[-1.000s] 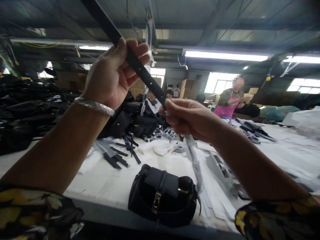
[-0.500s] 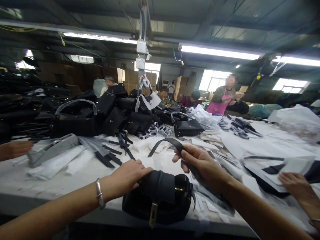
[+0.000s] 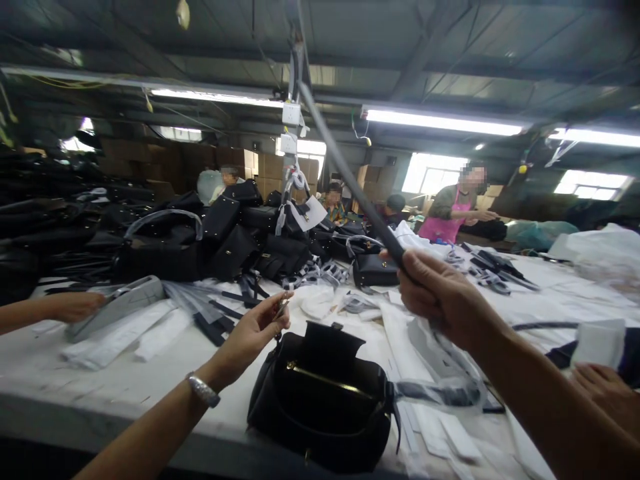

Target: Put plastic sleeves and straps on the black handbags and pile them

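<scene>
Left hand: centre of the frame, thumb and fingers pinched on a small metal piece just above the handbag's left end.
Right hand: right of centre, closed around a black strap that slants to the upper centre.
Hard to make out: the metal piece's exact form; the strap's gripped part, hidden by fingers; the dark bag front.
Black handbag: bottom centre, flap raised, gold zip showing.
</scene>
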Demonstrator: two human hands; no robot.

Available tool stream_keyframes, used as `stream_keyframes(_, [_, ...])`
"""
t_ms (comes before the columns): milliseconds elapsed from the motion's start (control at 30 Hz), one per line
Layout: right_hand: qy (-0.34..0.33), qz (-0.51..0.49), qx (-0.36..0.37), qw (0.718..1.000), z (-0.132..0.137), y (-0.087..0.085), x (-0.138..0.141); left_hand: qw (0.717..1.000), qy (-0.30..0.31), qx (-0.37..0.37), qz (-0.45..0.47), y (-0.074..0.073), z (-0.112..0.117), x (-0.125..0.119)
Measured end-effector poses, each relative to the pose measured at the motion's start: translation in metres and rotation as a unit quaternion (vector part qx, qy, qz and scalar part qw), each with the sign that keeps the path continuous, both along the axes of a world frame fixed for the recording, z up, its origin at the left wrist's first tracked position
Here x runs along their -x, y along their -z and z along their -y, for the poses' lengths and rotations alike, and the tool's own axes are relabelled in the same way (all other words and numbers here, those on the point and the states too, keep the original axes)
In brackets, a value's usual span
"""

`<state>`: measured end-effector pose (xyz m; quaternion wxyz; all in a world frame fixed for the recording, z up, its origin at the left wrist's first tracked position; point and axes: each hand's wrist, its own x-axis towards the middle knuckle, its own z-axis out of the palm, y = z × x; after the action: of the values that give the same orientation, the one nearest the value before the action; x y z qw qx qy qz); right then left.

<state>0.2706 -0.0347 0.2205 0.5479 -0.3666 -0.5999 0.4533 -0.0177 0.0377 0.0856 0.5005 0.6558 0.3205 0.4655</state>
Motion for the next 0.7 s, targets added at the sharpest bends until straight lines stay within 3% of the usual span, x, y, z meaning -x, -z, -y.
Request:
stream_keyframes(133, [-0.037,0.083,0.069,0.993,0.004,0.039,0.003,0.998,-0.021,-0.02,0.057,0.007,-0.005,-0.004])
stream_keyframes(267, [-0.059,0.071,0.17,0.981,0.012,0.082,0.003,0.987,-0.006,0.008,0.163,0.017,-0.006,-0.007])
stream_keyframes(433, [-0.122,0.055,0.245,0.96,0.015,0.13,0.0,0.925,0.018,0.113,0.362,0.023,-0.004,-0.012])
stream_keyframes(567, [-0.148,0.027,0.245,0.958,0.01,0.157,-0.001,0.886,-0.012,0.188,0.423,0.024,-0.006,-0.015])
stream_keyframes(700, [-0.13,0.035,0.24,0.961,0.004,0.17,-0.004,0.879,-0.037,0.186,0.437,0.025,-0.009,-0.015])
